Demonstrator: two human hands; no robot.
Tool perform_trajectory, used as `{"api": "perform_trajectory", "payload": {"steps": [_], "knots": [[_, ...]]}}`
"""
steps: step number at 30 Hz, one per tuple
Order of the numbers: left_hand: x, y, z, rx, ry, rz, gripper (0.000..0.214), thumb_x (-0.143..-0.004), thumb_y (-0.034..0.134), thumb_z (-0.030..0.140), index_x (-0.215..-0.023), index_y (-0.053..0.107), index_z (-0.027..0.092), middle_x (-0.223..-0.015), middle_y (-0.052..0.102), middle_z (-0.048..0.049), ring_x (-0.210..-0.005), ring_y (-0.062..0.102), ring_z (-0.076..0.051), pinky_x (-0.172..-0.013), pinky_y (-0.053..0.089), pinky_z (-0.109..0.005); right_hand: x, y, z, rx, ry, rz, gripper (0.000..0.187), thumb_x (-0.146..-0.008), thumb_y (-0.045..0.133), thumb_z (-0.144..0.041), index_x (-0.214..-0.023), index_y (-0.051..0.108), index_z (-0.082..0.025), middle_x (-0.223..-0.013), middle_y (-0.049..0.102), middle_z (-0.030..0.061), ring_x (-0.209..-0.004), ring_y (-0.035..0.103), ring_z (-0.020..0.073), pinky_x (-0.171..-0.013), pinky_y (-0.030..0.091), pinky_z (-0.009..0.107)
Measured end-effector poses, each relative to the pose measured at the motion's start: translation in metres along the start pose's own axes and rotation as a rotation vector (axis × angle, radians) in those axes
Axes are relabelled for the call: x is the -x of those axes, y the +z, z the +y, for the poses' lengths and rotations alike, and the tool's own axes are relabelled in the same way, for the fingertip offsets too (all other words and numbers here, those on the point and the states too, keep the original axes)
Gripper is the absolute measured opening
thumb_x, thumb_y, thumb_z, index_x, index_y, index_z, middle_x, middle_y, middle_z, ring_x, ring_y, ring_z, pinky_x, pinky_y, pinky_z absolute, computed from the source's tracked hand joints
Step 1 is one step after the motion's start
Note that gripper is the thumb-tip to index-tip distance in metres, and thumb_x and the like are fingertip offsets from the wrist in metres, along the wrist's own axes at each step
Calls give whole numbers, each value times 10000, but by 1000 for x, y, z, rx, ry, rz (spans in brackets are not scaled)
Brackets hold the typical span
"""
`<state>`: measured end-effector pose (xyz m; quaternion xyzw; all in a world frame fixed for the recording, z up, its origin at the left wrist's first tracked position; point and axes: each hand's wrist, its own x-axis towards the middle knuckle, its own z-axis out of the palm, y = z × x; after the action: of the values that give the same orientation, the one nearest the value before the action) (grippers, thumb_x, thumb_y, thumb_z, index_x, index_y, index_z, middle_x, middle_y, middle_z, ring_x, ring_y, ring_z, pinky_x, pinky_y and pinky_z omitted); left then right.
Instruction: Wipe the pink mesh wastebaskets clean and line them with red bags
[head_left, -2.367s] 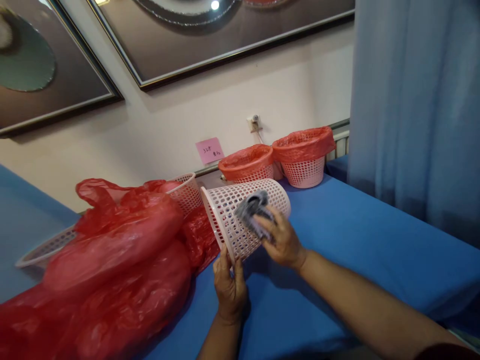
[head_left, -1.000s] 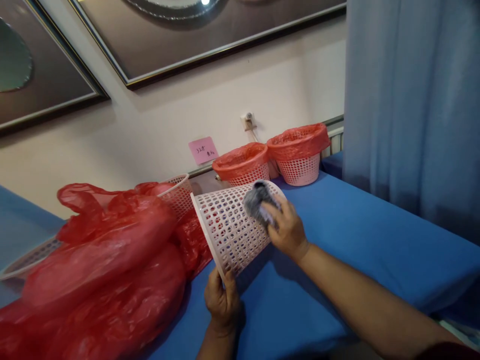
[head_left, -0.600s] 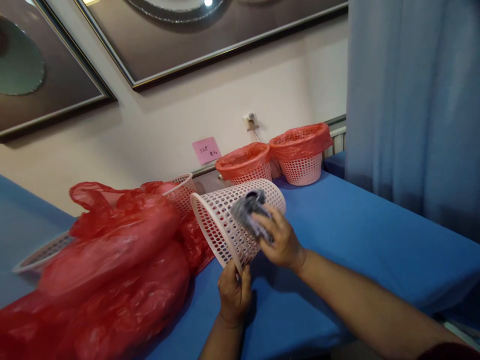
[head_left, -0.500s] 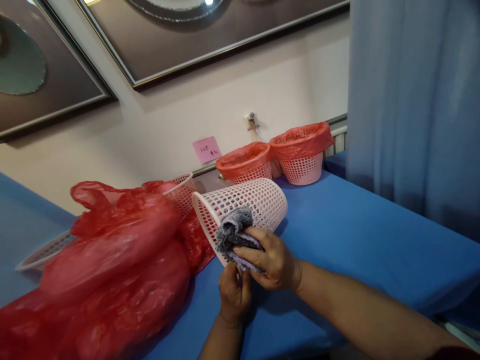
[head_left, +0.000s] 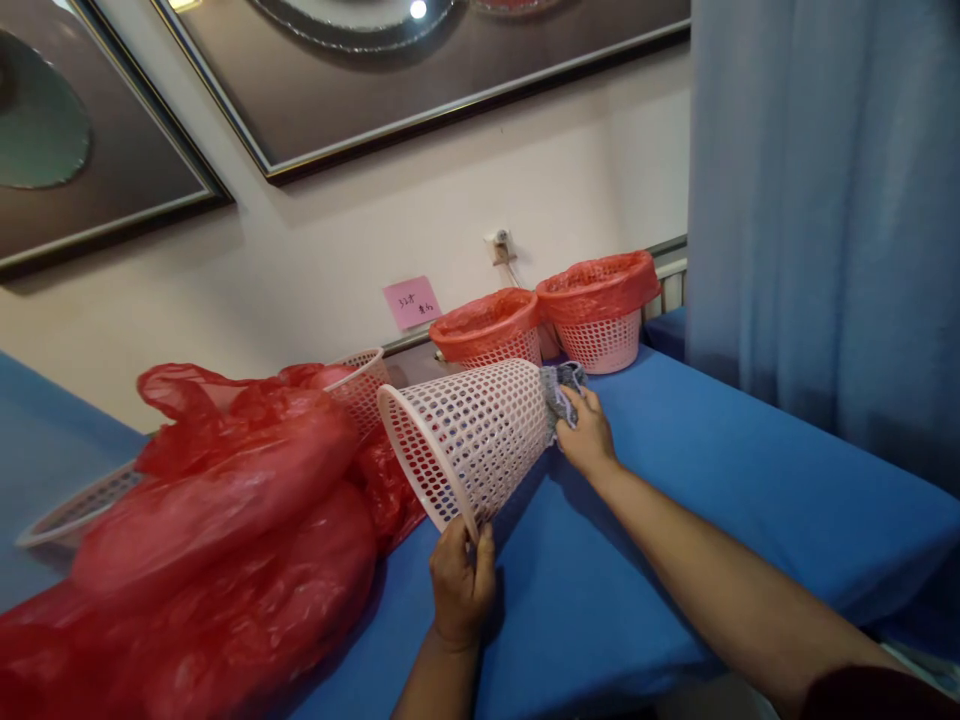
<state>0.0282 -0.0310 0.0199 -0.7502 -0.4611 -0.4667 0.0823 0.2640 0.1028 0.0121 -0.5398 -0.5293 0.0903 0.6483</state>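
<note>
A pale pink perforated plastic wastebasket (head_left: 487,425) lies tilted on its side over the blue-covered surface, its mouth facing left. My left hand (head_left: 461,580) is closed on the lower edge of its rim, thumb and fingers pinching it. With my right hand (head_left: 589,435) I press a bunched grey and lilac cloth (head_left: 561,395) against the basket's base. Part of the cloth is hidden behind the basket and my fingers.
Red plastic bags (head_left: 247,520) are heaped at the left, partly over another pink basket (head_left: 364,385). Two baskets with red liners, one nearer (head_left: 487,335) and one farther right (head_left: 600,310), stand by the wall. A blue curtain (head_left: 817,220) hangs at the right.
My right hand has moved the cloth from the basket's rim, along to the right, to its base. My left hand still grips the rim.
</note>
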Motion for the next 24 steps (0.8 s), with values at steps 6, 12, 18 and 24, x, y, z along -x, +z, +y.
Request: {"api": "perform_trajectory", "payload": {"steps": [6, 12, 18, 24], "knots": [[-1, 1, 5, 35, 84, -101, 159, -991, 544, 247, -1035, 691, 207, -825, 728, -52, -736, 711, -206, -703, 579, -307, 57, -22, -71, -274, -760, -190, 665, -834, 582, -151, -1490, 528, -242, -1518, 483, 153, -1377, 553, 310, -1113, 537, 516], [-2, -1, 5, 50, 97, -139, 157, -987, 549, 220, -1066, 684, 207, -850, 723, -60, -779, 714, -218, -714, 576, -319, 44, -20, -59, -205, -600, -155, 615, -802, 576, -139, -1411, 612, -221, -1498, 508, 154, -1366, 559, 314, -1134, 517, 506], [-4, 0, 7, 17, 145, -223, 126, -967, 551, 207, -973, 677, 201, -845, 725, -71, -774, 701, -222, -700, 568, -325, -19, -13, -2, 75, 248, -7, 511, -730, 573, -150, -1214, 734, -144, -1226, 662, 177, -1132, 685, 344, -1068, 544, 554], [-8, -1, 11, -33, 97, -381, 161, -919, 515, 208, -919, 676, 201, -874, 744, -89, -810, 710, -251, -733, 577, -363, 30, -27, -57, -85, -538, 20, 600, -793, 588, -135, -1388, 623, -214, -1487, 504, 154, -1363, 550, 325, -1127, 509, 530]]}}
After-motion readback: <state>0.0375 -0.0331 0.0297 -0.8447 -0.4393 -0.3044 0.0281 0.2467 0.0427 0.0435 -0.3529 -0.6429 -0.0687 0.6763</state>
